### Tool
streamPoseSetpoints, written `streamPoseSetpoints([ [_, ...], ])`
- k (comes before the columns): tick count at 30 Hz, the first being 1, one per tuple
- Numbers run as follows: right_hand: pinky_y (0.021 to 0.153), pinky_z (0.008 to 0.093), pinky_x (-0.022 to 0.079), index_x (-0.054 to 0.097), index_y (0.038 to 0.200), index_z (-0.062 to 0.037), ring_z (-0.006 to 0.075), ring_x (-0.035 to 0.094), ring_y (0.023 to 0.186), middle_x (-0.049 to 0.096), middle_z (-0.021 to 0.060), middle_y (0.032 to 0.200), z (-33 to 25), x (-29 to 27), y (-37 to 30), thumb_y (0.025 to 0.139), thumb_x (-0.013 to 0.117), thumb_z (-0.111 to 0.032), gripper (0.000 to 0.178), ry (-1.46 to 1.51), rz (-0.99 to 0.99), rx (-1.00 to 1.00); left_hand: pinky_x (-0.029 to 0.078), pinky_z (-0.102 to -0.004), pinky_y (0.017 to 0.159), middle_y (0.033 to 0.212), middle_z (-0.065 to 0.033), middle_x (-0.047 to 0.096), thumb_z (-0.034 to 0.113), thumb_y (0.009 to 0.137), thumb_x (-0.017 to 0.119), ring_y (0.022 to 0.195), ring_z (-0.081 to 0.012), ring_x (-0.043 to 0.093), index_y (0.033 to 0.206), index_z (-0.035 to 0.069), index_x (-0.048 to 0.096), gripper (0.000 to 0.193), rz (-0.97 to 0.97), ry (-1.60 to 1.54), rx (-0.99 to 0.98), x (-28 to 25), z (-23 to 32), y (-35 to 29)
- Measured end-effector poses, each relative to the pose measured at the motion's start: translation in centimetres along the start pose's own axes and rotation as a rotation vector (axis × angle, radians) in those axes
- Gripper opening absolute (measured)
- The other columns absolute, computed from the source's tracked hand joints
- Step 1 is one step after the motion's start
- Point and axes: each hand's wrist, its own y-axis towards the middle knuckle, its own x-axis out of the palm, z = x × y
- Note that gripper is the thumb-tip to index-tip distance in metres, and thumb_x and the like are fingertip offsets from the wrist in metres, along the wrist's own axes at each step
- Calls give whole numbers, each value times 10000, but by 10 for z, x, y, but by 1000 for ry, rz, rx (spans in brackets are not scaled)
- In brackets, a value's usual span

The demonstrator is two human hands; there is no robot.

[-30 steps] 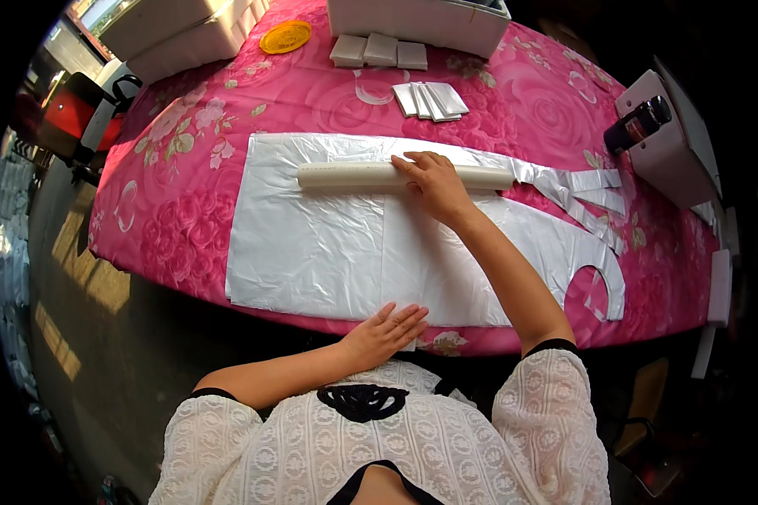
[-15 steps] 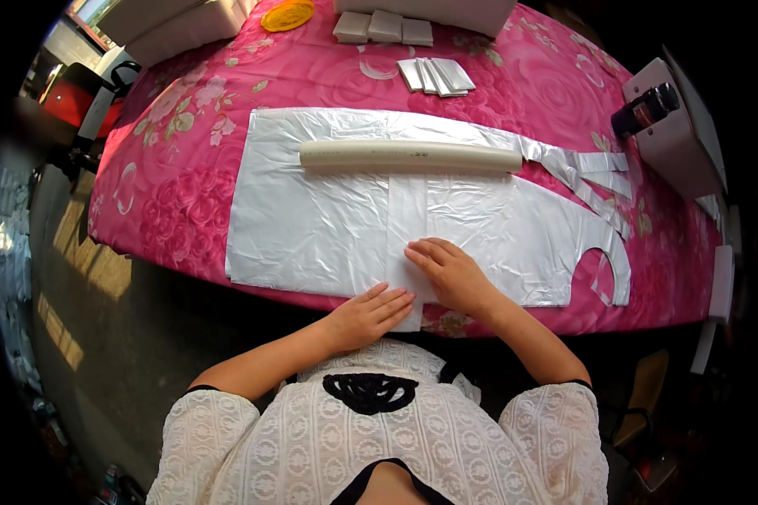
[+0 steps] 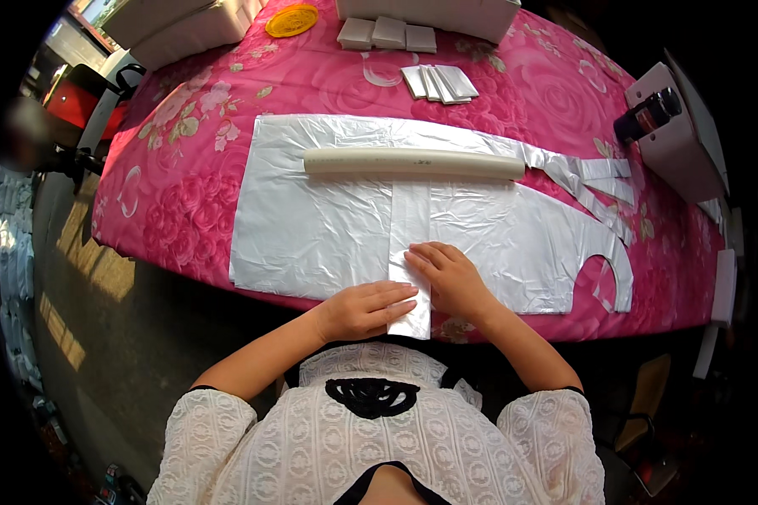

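Observation:
A stack of thin white plastic sheets cut like disposable aprons [image 3: 312, 227] lies spread on the table, with straps and a curved cut-out at its right end. A narrow folded strip of the same plastic [image 3: 410, 219] runs down its middle and hangs over the table's near edge. My left hand [image 3: 366, 310] rests flat on the strip's near end, fingers outstretched. Just right of it, my right hand [image 3: 448, 276] lies on the strip's right edge, its fingers extended and slightly bent. Beyond both hands, a cream plastic pipe [image 3: 413, 163] lies across the sheets.
The pink flowered tablecloth [image 3: 194, 198] covers the table. Small folded white packets [image 3: 440, 84] lie at the back, near a yellow disc [image 3: 291, 21] and white boxes [image 3: 185, 34]. A dark bottle [image 3: 648, 115] leans by a box [image 3: 682, 135] at the right.
My left hand has shifted slightly on the strip, and the strip's near end shows more between my hands. My right hand stays nearly in place. The view has shifted a little.

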Motion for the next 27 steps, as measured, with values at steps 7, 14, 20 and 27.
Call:
streamPoseSetpoints([
  [7,876,363,424,565,1087,-55,267,520,1026,553,100,1120,4,10,-1,661,581,-27,428,-39,92,-10,361,-402,983,1194,-142,529,184,655,663,1129,-261,495,1180,8,500,577,-154,240,-192,-5,-19,7],
  [14,818,339,458,593,1037,-79,256,547,960,576,79,1049,8,7,-4,662,604,-36,377,-53,111,-37,396,-396,936,1126,-146,569,135,687,624,1034,-266,549,1129,-3,533,471,-123,280,-195,3,-27,4],
  [20,670,323,486,632,951,-54,225,595,762,637,70,864,14,2,6,700,618,-47,252,85,153,61,445,-368,847,1056,-164,601,160,809,537,946,-291,589,1123,-24,550,364,20,-79,-514,2,-30,13],
  [27,558,290,450,655,786,22,179,582,538,624,90,617,34,-10,48,810,570,-181,222,533,-110,795,436,-367,870,1172,-197,523,162,873,484,983,-343,554,1256,-37,393,441,456,-344,-826,5,-41,26],
])
